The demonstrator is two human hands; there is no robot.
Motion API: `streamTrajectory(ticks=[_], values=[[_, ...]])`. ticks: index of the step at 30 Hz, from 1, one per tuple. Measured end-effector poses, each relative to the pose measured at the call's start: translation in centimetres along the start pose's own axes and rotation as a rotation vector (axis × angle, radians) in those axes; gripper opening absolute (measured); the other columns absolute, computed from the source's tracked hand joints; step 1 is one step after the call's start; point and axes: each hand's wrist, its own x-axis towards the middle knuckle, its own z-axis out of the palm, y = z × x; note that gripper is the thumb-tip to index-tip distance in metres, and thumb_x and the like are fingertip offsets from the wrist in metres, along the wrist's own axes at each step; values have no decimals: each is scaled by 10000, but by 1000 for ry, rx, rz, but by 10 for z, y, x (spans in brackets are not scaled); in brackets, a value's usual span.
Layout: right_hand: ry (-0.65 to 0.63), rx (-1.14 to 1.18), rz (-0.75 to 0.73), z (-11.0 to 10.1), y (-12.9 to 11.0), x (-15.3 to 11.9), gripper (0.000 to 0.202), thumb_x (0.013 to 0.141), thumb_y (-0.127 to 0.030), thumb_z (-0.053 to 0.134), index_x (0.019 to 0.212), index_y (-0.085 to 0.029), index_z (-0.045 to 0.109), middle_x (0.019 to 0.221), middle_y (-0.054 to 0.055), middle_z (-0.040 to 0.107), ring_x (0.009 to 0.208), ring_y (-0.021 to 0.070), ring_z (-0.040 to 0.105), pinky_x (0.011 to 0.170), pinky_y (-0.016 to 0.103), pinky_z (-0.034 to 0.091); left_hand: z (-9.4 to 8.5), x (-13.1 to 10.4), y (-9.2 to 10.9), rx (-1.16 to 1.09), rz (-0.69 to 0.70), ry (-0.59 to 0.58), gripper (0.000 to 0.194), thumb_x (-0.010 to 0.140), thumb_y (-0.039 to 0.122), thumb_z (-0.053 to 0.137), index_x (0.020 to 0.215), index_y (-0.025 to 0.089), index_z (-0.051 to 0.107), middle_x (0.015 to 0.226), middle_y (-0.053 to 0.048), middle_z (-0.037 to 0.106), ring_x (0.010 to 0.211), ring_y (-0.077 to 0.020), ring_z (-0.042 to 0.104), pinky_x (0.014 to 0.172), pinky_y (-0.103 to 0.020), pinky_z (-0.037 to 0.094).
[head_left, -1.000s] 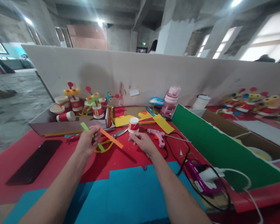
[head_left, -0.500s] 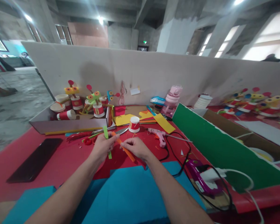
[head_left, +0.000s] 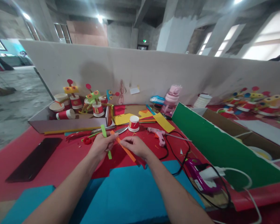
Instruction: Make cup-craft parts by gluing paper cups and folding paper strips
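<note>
My left hand (head_left: 104,145) is closed around a light green paper strip (head_left: 104,130), which sticks out above and below the fingers. Between my two hands runs an orange paper strip (head_left: 127,151), slanting down to the right; its upper end lies at my left fingertips. My right hand (head_left: 135,145) pinches this strip near its middle with thumb and fingers. Just beyond the hands stands an upside-down red and white paper cup (head_left: 133,123). A metal blade (head_left: 121,130) lies beside the cup, partly hidden by my left hand.
A pink glue gun (head_left: 157,134) with a black cable lies to the right, near a purple power strip (head_left: 202,177). A box (head_left: 67,126) of cup figures stands at the left, a green-sided box (head_left: 214,146) at the right. A dark phone (head_left: 35,160) lies left; blue sheets (head_left: 128,193) lie in front.
My hands stay almost in place on the strips. The green strip's top has tilted a little to the left, and the view has shifted slightly.
</note>
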Motion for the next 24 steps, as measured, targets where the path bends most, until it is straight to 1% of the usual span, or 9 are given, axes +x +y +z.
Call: streamTrajectory(ticks=[3, 6, 8, 11, 15, 17, 20, 21, 24], values=[[-16, -55, -17, 3, 3, 1, 328, 797, -449, 594, 701, -150, 689, 632, -2, 617, 615, 122, 519, 583, 226, 383, 13, -5, -8, 54, -30, -19, 406, 613, 395, 772, 595, 180, 429, 392, 83, 396, 308, -27, 285, 308, -157, 148], [2, -82, -14, 1, 2, 0, 299, 801, -401, 585, 693, -146, 698, 600, -4, 597, 587, 114, 502, 560, 222, 365, 15, -6, -10, 105, -7, -18, 382, 591, 377, 782, 584, 169, 462, 387, 81, 399, 316, -28, 296, 318, -160, 170], [-5, -81, 10, 0, 0, -1, 294, 799, -393, 585, 724, -142, 717, 624, 8, 616, 595, 118, 517, 559, 223, 373, 10, -3, -7, 112, 21, 10, 338, 598, 364, 775, 607, 157, 508, 381, 83, 391, 315, -28, 289, 320, -160, 167], [-15, -89, 66, -2, 0, -1, 300, 787, -399, 593, 740, -138, 733, 636, 22, 627, 580, 119, 525, 538, 225, 375, -5, 4, 2, 50, 75, 82, 281, 607, 323, 767, 656, 150, 552, 380, 91, 372, 313, -29, 283, 316, -158, 152], [4, -91, 65, -3, 1, -2, 304, 779, -410, 600, 727, -145, 739, 585, 9, 604, 541, 107, 493, 516, 223, 360, -22, 8, 14, -65, 196, 173, 293, 629, 315, 758, 638, 155, 513, 483, 63, 457, 345, -24, 331, 308, -150, 169], [6, -65, 67, -2, 0, -2, 316, 783, -420, 595, 737, -143, 739, 588, 10, 610, 542, 107, 496, 517, 223, 363, -22, 5, 16, -43, 138, 94, 306, 667, 362, 739, 666, 160, 509, 487, 68, 447, 342, -24, 321, 303, -147, 165], [-13, -59, 65, 0, -1, -1, 308, 788, -407, 597, 745, -134, 731, 637, 25, 642, 586, 117, 532, 552, 226, 383, -11, -1, 12, 44, 1, -107, 318, 675, 381, 742, 710, 170, 506, 454, 89, 407, 327, -22, 285, 302, -141, 162], [-16, -60, 57, 1, -1, -1, 297, 787, -397, 601, 738, -131, 724, 648, 28, 647, 604, 120, 543, 570, 228, 392, -7, -2, 9, 67, -19, -133, 329, 666, 376, 750, 701, 171, 495, 445, 92, 403, 325, -21, 278, 303, -142, 165], [-39, 22, 43, 5, 1, 0, 258, 787, -381, 607, 772, -135, 684, 675, 25, 656, 636, 126, 571, 625, 241, 429, 3, -3, -3, 107, -33, -105, 363, 640, 377, 765, 657, 171, 466, 419, 95, 392, 312, -17, 262, 302, -148, 158]])
